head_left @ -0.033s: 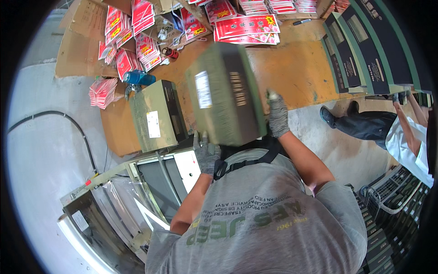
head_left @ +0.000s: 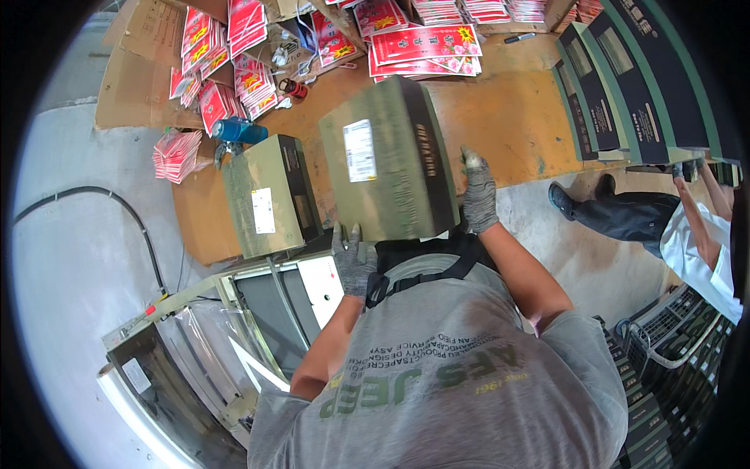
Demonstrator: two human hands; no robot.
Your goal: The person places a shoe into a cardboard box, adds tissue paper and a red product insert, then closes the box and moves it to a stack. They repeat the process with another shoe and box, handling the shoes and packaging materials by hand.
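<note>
I hold a large olive-green carton [head_left: 387, 160] with a white label and a black side panel in front of my chest, both hands in grey gloves. My left hand [head_left: 351, 262] grips its near left corner from below. My right hand [head_left: 478, 195] presses flat against its right side. A second, smaller olive carton [head_left: 266, 195] with the same kind of label lies just left of it on brown cardboard sheets [head_left: 516, 117] spread over the floor.
A metal-framed machine with clear film [head_left: 226, 344] stands at lower left, a black cable [head_left: 117, 203] beyond it. Stacks of red packets [head_left: 426, 43] and a blue object [head_left: 242, 129] lie at the back. Dark flat boxes [head_left: 625, 78] line the right. Another person [head_left: 625, 219] stands near a wire basket [head_left: 672, 344].
</note>
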